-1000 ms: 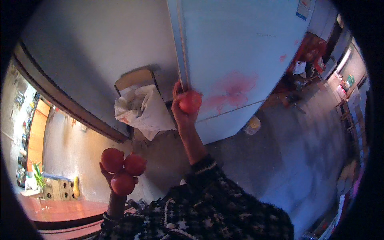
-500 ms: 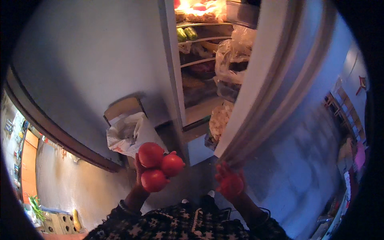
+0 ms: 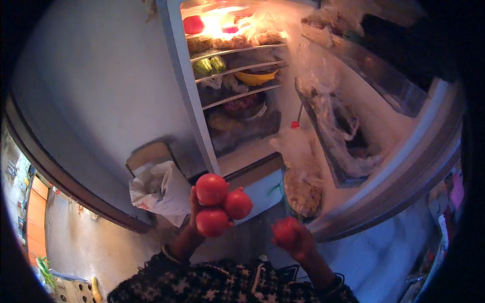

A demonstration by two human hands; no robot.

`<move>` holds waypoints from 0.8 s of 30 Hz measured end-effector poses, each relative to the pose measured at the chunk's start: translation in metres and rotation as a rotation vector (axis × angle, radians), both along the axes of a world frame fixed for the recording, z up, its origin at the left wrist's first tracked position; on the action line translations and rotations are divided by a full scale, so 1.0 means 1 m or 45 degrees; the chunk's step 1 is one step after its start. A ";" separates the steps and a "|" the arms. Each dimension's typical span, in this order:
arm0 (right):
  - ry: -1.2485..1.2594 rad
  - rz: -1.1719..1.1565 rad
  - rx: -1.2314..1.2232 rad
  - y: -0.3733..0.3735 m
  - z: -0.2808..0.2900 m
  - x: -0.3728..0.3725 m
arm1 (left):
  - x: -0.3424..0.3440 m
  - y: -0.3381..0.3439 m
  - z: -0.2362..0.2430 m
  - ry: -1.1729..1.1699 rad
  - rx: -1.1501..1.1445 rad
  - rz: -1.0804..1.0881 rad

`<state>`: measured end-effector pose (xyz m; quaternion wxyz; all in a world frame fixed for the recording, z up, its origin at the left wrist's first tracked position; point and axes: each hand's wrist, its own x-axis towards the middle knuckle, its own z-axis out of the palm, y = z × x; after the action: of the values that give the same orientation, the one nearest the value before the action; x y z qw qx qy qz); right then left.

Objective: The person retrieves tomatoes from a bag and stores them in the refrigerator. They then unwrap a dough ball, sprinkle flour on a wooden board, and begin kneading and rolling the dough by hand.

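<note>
My left hand [image 3: 194, 214] is closed around a cluster of three red tomatoes [image 3: 212, 190], its palm and most fingers hidden behind them. Lower right of the cluster, my right hand [image 3: 304, 246] grips another red tomato [image 3: 285, 231], apart from the door. Ahead of both hands stands a refrigerator [image 3: 191, 108] with its light on and its door [image 3: 399, 171] swung wide to the right. On its shelves lie green vegetables [image 3: 210, 66], a yellow banana-shaped item [image 3: 257, 78], a dark bowl and, near the lamp, red items.
A white plastic bag [image 3: 164, 189] stands at the left, beside the wall and below the fridge's side. Door racks hold clear plastic bags [image 3: 336, 118]; a bag of pale pieces [image 3: 304, 191] sits low by the door. A holed block [image 3: 70, 291] and green leaves are far lower left.
The refrigerator door has swung further open to the right, showing more shelves and the door racks. My right hand has come away from the door's edge. My left hand's tomatoes sit slightly further right.
</note>
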<state>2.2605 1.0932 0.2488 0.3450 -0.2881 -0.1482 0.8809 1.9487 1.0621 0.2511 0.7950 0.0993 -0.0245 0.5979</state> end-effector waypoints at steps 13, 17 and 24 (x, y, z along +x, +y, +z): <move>-0.265 -0.544 1.592 0.216 0.130 -0.158 | 0.001 0.061 0.035 0.041 -0.047 0.037; -0.484 -0.649 1.911 0.274 0.179 -0.225 | -0.014 0.082 0.041 0.170 -0.046 0.076; -0.635 -0.642 2.392 0.345 0.228 -0.319 | -0.044 0.101 0.053 0.830 0.084 0.299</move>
<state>1.9417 1.4377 0.4764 0.5680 -0.0984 -0.7862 0.2225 1.9046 1.1627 0.3045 0.6831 0.3128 0.2228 0.6212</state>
